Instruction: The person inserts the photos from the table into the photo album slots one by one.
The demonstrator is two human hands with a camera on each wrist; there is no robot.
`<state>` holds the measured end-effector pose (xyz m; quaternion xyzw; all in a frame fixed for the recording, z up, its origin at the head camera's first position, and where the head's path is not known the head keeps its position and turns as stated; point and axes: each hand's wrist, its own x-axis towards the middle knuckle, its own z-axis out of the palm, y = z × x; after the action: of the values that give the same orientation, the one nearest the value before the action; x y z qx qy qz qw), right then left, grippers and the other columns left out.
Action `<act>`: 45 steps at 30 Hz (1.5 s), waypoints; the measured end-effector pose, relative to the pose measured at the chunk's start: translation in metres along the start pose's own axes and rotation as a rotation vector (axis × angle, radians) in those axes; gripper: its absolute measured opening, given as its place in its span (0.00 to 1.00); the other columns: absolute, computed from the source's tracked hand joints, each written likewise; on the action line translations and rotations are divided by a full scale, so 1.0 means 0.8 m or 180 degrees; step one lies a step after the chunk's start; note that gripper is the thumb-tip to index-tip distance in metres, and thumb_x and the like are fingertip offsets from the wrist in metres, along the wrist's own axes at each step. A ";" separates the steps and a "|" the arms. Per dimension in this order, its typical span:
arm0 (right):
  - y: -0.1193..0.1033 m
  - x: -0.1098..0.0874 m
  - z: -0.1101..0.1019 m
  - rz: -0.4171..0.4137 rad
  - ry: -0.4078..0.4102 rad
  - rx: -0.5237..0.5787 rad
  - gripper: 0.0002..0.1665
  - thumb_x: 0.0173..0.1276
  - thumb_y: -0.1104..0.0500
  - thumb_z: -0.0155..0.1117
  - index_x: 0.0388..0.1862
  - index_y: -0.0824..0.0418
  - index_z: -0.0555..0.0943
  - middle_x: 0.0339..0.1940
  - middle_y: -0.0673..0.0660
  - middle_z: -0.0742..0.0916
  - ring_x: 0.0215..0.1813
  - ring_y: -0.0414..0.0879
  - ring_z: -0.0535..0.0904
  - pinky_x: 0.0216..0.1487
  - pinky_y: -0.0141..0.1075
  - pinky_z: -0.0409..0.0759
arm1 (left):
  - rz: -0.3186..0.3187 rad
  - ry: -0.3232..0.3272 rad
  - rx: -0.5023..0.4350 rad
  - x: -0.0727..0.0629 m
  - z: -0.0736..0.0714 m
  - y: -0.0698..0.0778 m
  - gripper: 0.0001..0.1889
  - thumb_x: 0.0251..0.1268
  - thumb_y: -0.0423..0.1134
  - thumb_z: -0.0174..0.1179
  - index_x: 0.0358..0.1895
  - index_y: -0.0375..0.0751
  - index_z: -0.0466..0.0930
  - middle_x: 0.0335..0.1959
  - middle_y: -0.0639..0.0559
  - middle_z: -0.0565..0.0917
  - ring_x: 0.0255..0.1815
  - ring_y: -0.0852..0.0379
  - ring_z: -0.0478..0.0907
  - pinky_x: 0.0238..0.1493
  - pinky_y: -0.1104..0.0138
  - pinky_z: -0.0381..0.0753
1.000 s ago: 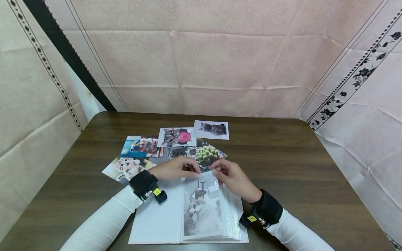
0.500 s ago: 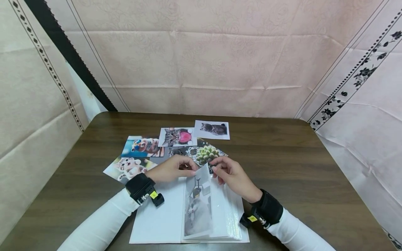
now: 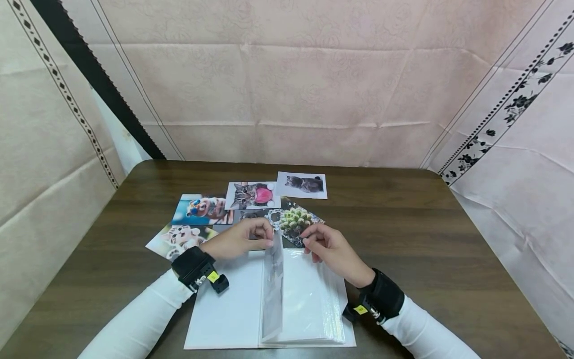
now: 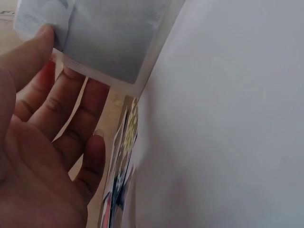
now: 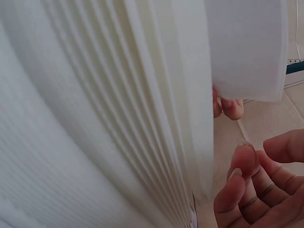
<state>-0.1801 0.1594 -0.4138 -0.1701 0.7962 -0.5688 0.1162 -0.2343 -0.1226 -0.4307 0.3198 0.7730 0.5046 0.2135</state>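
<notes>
A photo album lies open, its white inner cover (image 3: 226,319) on the left and a stack of clear plastic sleeves (image 3: 309,304) on the right. My left hand (image 3: 244,239) pinches the top edge of one page (image 3: 272,299), which stands half lifted near the spine. In the left wrist view, the thumb (image 4: 45,40) presses on this page (image 4: 114,42), with the fingers behind it. My right hand (image 3: 329,252) hovers by the top of the stack, fingers loosely curled. Its thumb and fingers are apart in the right wrist view, beside the page edges (image 5: 137,95), and hold nothing.
Beyond the album lie several loose prints: a succulent photo (image 3: 296,222), a cat with a pink heart (image 3: 253,195), a grey cat (image 3: 302,185), a blue-edged animal photo (image 3: 204,209) and a white kitten (image 3: 181,240). The brown table (image 3: 426,249) extends right.
My left hand has drawn the page with the kitten photo leftward and up, baring the sleeve beneath. The right hand has let go of the page's top corner and stays nearly in place.
</notes>
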 end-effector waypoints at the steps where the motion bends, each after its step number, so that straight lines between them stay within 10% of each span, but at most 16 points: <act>1: 0.000 0.000 0.000 0.0004 -0.0003 -0.0001 0.14 0.78 0.63 0.56 0.55 0.72 0.75 0.36 0.68 0.83 0.27 0.45 0.75 0.32 0.33 0.77 | -0.0034 -0.0008 -0.0034 -0.001 -0.002 -0.001 0.10 0.74 0.44 0.61 0.48 0.43 0.75 0.42 0.52 0.85 0.46 0.55 0.81 0.54 0.67 0.78; 20: 0.002 0.000 -0.001 0.0059 -0.0054 -0.0034 0.13 0.78 0.61 0.57 0.55 0.70 0.77 0.37 0.65 0.84 0.28 0.45 0.76 0.33 0.31 0.76 | 0.0101 -0.0249 0.0380 -0.035 -0.037 -0.006 0.13 0.80 0.47 0.52 0.48 0.43 0.83 0.44 0.48 0.79 0.48 0.53 0.74 0.54 0.59 0.72; 30: 0.003 0.001 -0.001 0.0079 -0.0094 -0.0047 0.13 0.79 0.61 0.56 0.54 0.70 0.77 0.38 0.65 0.84 0.29 0.45 0.76 0.32 0.31 0.76 | 0.0002 -0.0382 0.0095 -0.049 -0.045 -0.021 0.19 0.84 0.45 0.42 0.49 0.41 0.83 0.45 0.44 0.85 0.40 0.47 0.80 0.49 0.62 0.79; 45: 0.009 0.002 0.000 0.0136 -0.0155 -0.0107 0.13 0.79 0.60 0.56 0.52 0.70 0.78 0.37 0.63 0.83 0.29 0.46 0.75 0.32 0.31 0.75 | -0.0326 -0.0254 0.0435 -0.067 -0.051 -0.023 0.09 0.76 0.44 0.58 0.45 0.44 0.85 0.34 0.51 0.80 0.38 0.55 0.75 0.39 0.68 0.73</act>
<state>-0.1829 0.1609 -0.4208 -0.1687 0.8061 -0.5485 0.1448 -0.2283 -0.1921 -0.4309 0.3135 0.8118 0.4260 0.2473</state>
